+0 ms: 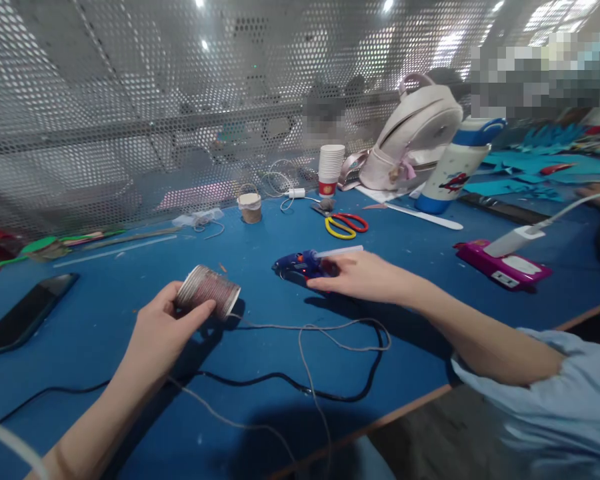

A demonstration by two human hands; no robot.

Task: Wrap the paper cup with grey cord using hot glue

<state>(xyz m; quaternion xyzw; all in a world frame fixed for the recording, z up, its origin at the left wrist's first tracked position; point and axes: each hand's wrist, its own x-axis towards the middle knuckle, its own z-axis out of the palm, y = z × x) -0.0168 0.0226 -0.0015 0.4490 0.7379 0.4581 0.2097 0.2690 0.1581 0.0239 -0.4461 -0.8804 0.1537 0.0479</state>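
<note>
My left hand (163,323) is closed around a cord-wrapped cup (211,291), tilted on its side just above the table. Grey and reddish-brown rows of cord cover its wall, and a pale rim shows at the right end. From it a loose grey cord (275,327) trails across the table in loops. To the right, my right hand (357,275) grips a blue hot glue gun (300,263) by its handle, nozzle pointing left. A whitish glue stick (340,251) sticks out of the gun's back, and a small red light glows on its side.
Scissors (347,225), stacked paper cups (331,170) and a small basket (251,208) stand behind. A phone (25,313) lies left. A purple power strip (503,265), bottle (455,167) and backpack (410,133) are right. A black cable (280,379) crosses the front; perforated metal (145,87) rises behind.
</note>
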